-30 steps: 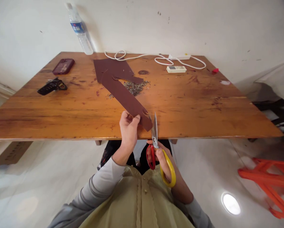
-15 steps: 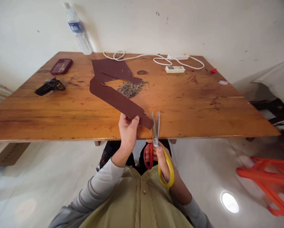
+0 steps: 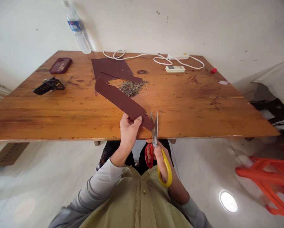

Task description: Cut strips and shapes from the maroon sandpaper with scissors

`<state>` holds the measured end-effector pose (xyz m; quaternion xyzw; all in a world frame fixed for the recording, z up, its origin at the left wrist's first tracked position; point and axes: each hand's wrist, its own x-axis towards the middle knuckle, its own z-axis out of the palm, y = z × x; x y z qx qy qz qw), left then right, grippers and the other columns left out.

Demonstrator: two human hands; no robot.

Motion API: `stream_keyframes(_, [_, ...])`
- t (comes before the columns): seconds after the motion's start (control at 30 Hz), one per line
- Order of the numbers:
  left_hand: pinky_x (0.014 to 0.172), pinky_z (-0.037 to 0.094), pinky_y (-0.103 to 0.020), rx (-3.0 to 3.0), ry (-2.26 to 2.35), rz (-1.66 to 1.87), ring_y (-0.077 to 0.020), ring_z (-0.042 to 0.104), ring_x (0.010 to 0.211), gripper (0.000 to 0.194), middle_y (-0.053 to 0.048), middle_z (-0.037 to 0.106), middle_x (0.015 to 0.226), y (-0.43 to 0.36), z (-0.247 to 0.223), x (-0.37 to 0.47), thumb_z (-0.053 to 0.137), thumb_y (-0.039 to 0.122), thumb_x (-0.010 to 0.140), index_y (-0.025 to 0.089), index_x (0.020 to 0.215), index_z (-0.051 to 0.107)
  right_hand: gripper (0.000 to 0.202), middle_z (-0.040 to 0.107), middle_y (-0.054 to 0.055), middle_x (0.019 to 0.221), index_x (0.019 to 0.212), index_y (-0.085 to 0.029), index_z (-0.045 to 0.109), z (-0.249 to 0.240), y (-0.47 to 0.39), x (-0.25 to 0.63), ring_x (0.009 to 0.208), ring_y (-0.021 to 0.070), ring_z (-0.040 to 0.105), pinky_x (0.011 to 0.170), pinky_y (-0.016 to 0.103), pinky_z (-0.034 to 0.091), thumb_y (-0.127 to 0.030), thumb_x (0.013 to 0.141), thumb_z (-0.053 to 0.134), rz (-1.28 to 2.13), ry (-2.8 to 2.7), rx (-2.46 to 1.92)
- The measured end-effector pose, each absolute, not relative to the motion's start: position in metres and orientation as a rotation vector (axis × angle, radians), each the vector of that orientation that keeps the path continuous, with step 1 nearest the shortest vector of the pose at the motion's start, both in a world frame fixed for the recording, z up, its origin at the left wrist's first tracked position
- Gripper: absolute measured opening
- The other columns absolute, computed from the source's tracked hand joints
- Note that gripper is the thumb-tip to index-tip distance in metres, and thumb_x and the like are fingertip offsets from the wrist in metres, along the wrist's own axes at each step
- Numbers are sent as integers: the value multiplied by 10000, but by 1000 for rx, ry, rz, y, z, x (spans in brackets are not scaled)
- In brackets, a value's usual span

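Between thumb and fingers, my left hand (image 3: 130, 129) pinches a long dark maroon sheet (image 3: 123, 100) with notches along its upper edge. My right hand (image 3: 162, 158) has its fingers in the red and yellow handles of a pair of scissors (image 3: 154, 134). The blades are parted and point away from me, with the sheet's right end at the left blade. Behind the held sheet lies a heap of small brownish scraps (image 3: 132, 88). More maroon sheets (image 3: 111, 67) lie flat behind it, partly overlapping.
On the table (image 3: 191, 117) are a maroon phone (image 3: 60, 65), black keys (image 3: 49, 86) and a white remote (image 3: 175, 69). A plastic bottle (image 3: 79, 31) stands against the wall. White cable (image 3: 142, 55) runs along the back. An orange stool (image 3: 263, 174) is at right.
The held sheet has shifted slightly to the right with my left hand. The scissors have moved a little left, and their blades are slightly less apart.
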<state>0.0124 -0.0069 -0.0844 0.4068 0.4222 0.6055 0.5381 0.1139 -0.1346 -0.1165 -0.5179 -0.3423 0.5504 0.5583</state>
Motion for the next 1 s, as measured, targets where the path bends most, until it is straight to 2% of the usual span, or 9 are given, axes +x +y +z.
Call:
stream_keyframes(0.2, [726, 536, -300, 1043, 1042, 1472, -165, 653, 758, 117, -17, 721, 840, -7, -86, 12, 750, 248, 773, 215, 853, 671, 634, 625, 9, 786, 1198, -226, 692, -116, -139, 114, 615, 185, 582, 551, 312, 504, -795, 920, 654, 1307, -762, -1202])
stream_keyframes(0.4, [750, 540, -318, 1045, 1061, 1475, -176, 652, 775, 132, -24, 716, 862, -7, -88, 12, 753, 265, 781, 215, 869, 669, 644, 645, 18, 815, 1222, -226, 690, -119, -140, 116, 649, 192, 610, 584, 323, 522, -793, 918, 655, 1328, -774, -1183])
stream_keyframes(0.53, [756, 539, -313, 1065, 1061, 1468, -175, 658, 778, 136, -20, 719, 855, -7, -85, 12, 755, 249, 770, 216, 871, 670, 690, 602, 0, 765, 1206, -223, 677, -119, -137, 115, 600, 179, 557, 523, 298, 493, -833, 885, 657, 1345, -757, -1185])
stream_keyframes(0.83, [723, 525, -305, 1073, 1074, 1491, -168, 645, 743, 115, -11, 713, 814, -7, -87, 12, 753, 236, 763, 218, 839, 669, 671, 494, -39, 649, 997, -232, 669, -113, -133, 109, 501, 140, 403, 433, 266, 396, -890, 874, 617, 1290, -767, -1191])
stream_keyframes(1.0, [710, 528, -306, 1079, 1096, 1479, -171, 645, 730, 118, -11, 718, 806, -7, -86, 12, 755, 235, 757, 220, 821, 658, 709, 540, -24, 687, 1068, -229, 669, -117, -134, 110, 522, 152, 446, 450, 277, 425, -903, 851, 631, 1298, -767, -1181])
